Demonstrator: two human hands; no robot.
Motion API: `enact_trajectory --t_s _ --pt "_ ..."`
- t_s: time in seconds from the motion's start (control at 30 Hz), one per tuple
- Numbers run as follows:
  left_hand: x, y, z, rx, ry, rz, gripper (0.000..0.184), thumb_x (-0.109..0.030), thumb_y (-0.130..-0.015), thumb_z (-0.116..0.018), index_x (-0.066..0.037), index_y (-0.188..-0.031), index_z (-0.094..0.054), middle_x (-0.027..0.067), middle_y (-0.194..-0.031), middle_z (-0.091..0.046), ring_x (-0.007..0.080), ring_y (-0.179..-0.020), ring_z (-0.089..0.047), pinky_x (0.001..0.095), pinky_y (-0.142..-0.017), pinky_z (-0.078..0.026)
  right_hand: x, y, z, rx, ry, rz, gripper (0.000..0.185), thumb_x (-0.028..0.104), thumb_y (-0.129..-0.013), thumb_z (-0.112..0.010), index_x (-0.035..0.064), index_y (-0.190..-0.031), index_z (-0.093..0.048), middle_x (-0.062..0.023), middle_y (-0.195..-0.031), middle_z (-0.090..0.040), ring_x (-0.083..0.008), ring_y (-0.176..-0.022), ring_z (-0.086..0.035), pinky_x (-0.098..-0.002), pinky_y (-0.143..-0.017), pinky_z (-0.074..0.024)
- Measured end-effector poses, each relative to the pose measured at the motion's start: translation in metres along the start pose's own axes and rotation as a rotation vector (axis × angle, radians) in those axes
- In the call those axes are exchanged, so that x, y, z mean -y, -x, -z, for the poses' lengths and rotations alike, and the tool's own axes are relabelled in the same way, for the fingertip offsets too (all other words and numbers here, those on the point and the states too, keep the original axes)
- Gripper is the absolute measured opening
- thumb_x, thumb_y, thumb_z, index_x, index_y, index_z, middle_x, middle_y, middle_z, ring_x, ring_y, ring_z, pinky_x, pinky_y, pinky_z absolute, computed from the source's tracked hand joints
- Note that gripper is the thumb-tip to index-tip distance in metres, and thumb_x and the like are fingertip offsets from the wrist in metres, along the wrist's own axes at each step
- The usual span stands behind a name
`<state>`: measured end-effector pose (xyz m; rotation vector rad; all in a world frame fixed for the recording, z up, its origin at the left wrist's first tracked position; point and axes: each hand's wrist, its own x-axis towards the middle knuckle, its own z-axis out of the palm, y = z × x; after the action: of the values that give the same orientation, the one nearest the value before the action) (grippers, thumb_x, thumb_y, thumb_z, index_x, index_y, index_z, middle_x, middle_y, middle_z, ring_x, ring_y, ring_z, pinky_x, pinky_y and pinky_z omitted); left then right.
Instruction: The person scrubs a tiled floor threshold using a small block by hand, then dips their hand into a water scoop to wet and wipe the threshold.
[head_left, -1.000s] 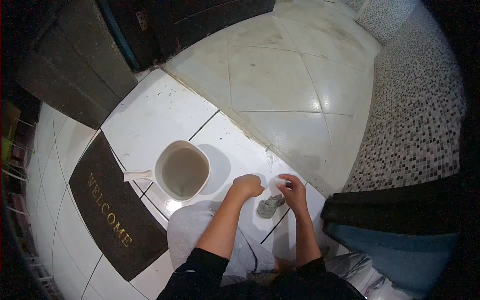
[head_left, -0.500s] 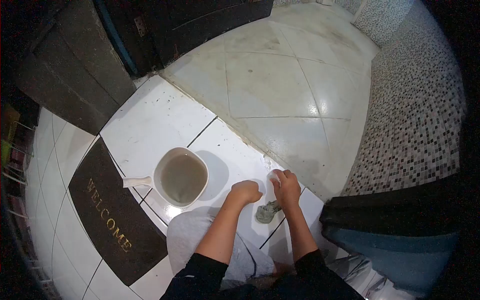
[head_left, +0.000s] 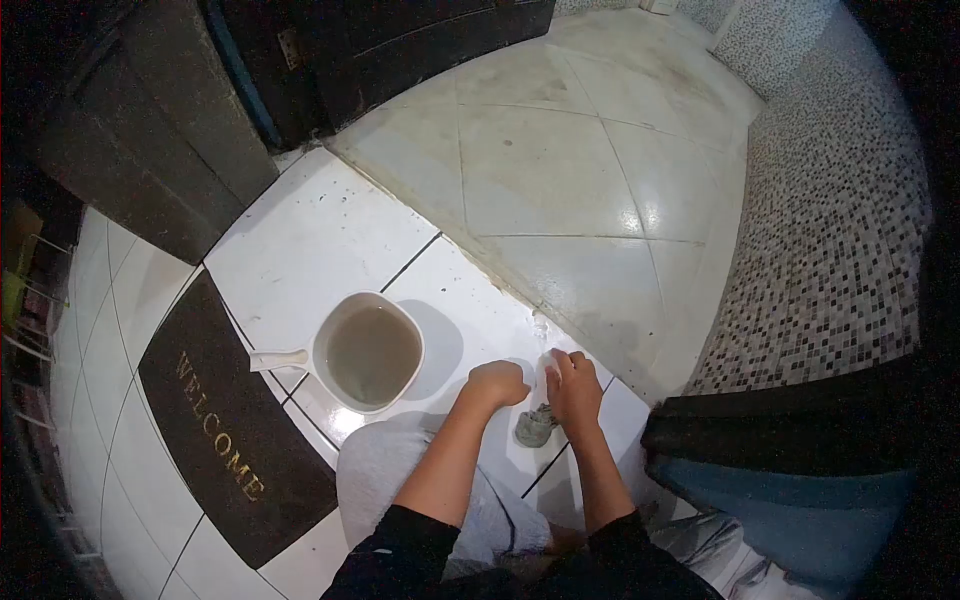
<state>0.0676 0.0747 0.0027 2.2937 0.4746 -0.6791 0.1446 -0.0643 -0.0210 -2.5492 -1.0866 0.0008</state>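
The cloth [head_left: 536, 428] lies crumpled on the white tiles [head_left: 310, 220], at the near side of the right hand [head_left: 573, 388] and a little right of the left hand [head_left: 498, 385]. As far as I can make out, its rounded, wider end points near and left, and its narrower end runs far and right towards the right hand. The bunching leaves me only a rough long axis. That narrower end passes close by the right hand, and from here I can't tell whether they touch.

I read the left hand as clenched, knuckles up; its palm is turned from me, so anything inside would be hidden. The right hand has its fingers bent, tips pointing far and left. Something pale shows by them, too blurred against the tiles for me to name or to say whether it is gripped.

Left of both hands, well apart from them, the pan [head_left: 368, 352] stands upright with murky liquid in it. Its handle [head_left: 279, 360] points left, the tip reaching the edge of the dark mat [head_left: 225, 430] in my view; I can't tell whether they touch. The liquid hides the pan's bottom.

The grey trousers [head_left: 385, 480] cover tiles on the near side, dark sleeves cut off my sight of the upper forearms, and the view's corners are black.
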Motion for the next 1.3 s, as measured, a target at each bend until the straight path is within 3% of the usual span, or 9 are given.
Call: enact_trajectory --t_s 0.33,0.4,0.43,0.5,0.9,1.13,1.17,1.23,1.3 --pt "0.002 -0.006 -0.002 0.011 0.004 0.004 0.042 -0.037 -0.082 -0.050 0.001 -0.091 -0.066 0.0201 -0.099 -0.062 0.0338 -0.094 -0.059 0.0418 -0.083 -0.046 0.000 -0.019 -0.005 -0.031 -0.055 -0.027 0.029 0.017 -0.074 -0.065 0.0109 -0.102 -0.060 -0.0105 -0.088 -0.058 -0.0297 -0.083 -0.055 -0.0393 -0.069 -0.0486" --pt "0.001 -0.009 0.000 0.106 -0.062 0.063 0.040 -0.040 -0.083 -0.050 -0.008 -0.103 -0.065 0.0104 -0.110 -0.061 0.0268 -0.102 -0.058 0.0385 -0.084 -0.047 -0.002 -0.022 -0.007 -0.033 -0.061 -0.018 0.028 0.017 -0.074 -0.065 0.0113 -0.101 -0.061 -0.0108 -0.088 -0.058 -0.0304 -0.084 -0.055 -0.0399 -0.069 -0.0482" --pt "0.001 -0.008 -0.001 0.106 -0.062 0.063 0.040 -0.040 -0.083 -0.050 -0.008 -0.103 -0.065 0.0104 -0.110 -0.061 0.0268 -0.102 -0.058 0.0385 -0.084 -0.047 -0.003 -0.020 -0.007 -0.032 -0.061 -0.018 0.028 0.017 -0.074 -0.065 0.0113 -0.101 -0.061 -0.0108 -0.088 -0.058 -0.0304 -0.084 -0.055 -0.0399 -0.069 -0.0482" --pt "0.002 -0.005 -0.003 0.014 -0.005 -0.007 0.043 -0.037 -0.082 -0.050 0.002 -0.090 -0.066 0.0202 -0.098 -0.062 0.0337 -0.093 -0.059 0.0416 -0.083 -0.046 -0.003 -0.015 -0.005 0.047 -0.067 -0.080 0.027 0.017 -0.074 -0.066 0.0117 -0.100 -0.061 -0.0111 -0.088 -0.058 -0.0302 -0.084 -0.056 -0.0402 -0.069 -0.0478" --pt "0.002 -0.002 -0.003 -0.006 0.018 0.010 0.043 -0.038 -0.082 -0.050 0.002 -0.088 -0.066 0.0212 -0.094 -0.063 0.0350 -0.091 -0.060 0.0415 -0.082 -0.045 -0.003 -0.023 -0.006 0.040 -0.145 -0.109 0.026 0.016 -0.075 -0.064 0.0096 -0.100 -0.060 -0.0134 -0.089 -0.058 -0.0332 -0.084 -0.056 -0.0424 -0.070 -0.0468" --pt "0.000 -0.004 -0.003 0.005 0.001 0.010 0.044 -0.038 -0.082 -0.050 0.002 -0.089 -0.066 0.0215 -0.095 -0.063 0.0341 -0.092 -0.060 0.0416 -0.082 -0.045 -0.003 -0.013 -0.011 0.007 -0.086 -0.056 0.027 0.016 -0.076 -0.063 0.0100 -0.101 -0.059 -0.0136 -0.090 -0.058 -0.0329 -0.085 -0.056 -0.0415 -0.071 -0.0471" --pt "-0.001 -0.006 -0.002 0.063 -0.029 0.046 0.042 -0.040 -0.083 -0.050 -0.003 -0.096 -0.065 0.0164 -0.103 -0.062 0.0308 -0.098 -0.059 0.0404 -0.084 -0.046 -0.002 -0.021 -0.011 -0.097 -0.089 -0.033 0.023 0.013 -0.074 -0.064 0.0089 -0.096 -0.062 -0.0125 -0.083 -0.058 -0.0327 -0.078 -0.057 -0.0412 -0.067 -0.0463" --pt "0.000 -0.005 0.001 0.112 -0.062 0.083 0.041 -0.041 -0.083 -0.050 -0.007 -0.103 -0.065 0.0114 -0.110 -0.061 0.0275 -0.103 -0.057 0.0392 -0.085 -0.046 -0.002 -0.025 -0.011 -0.060 -0.076 -0.044 0.025 0.014 -0.075 -0.063 0.0091 -0.100 -0.060 -0.0130 -0.085 -0.057 -0.0325 -0.081 -0.056 -0.0412 -0.069 -0.0466" --pt "0.001 -0.001 0.000 0.030 -0.001 0.007 0.044 -0.039 -0.083 -0.050 0.002 -0.091 -0.066 0.0212 -0.097 -0.062 0.0336 -0.094 -0.060 0.0418 -0.082 -0.046 -0.003 -0.021 -0.010 -0.022 -0.058 -0.060 0.027 0.016 -0.077 -0.061 0.0094 -0.103 -0.059 -0.0135 -0.087 -0.056 -0.0322 -0.084 -0.055 -0.0413 -0.072 -0.0468"
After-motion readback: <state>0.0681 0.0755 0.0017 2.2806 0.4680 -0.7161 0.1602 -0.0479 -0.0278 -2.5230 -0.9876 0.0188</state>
